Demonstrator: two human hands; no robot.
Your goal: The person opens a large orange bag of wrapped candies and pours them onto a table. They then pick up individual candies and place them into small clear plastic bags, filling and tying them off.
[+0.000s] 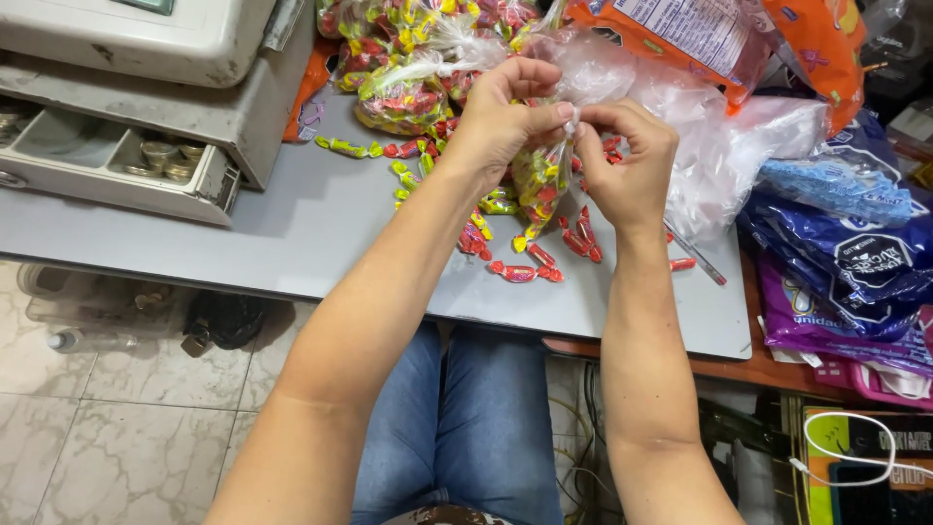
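Nearest, loose sweets lie scattered on the grey surface. Just above them hangs a small clear bag of sweets, its neck pinched between both hands. The left hand has its grip clamped on the twisted neck, and the right hand grips the same neck from the right. The step in hand looks like tying the bag shut, which calls for a firm twist. Far behind, filled bags pile up; a coin drawer sits far left.
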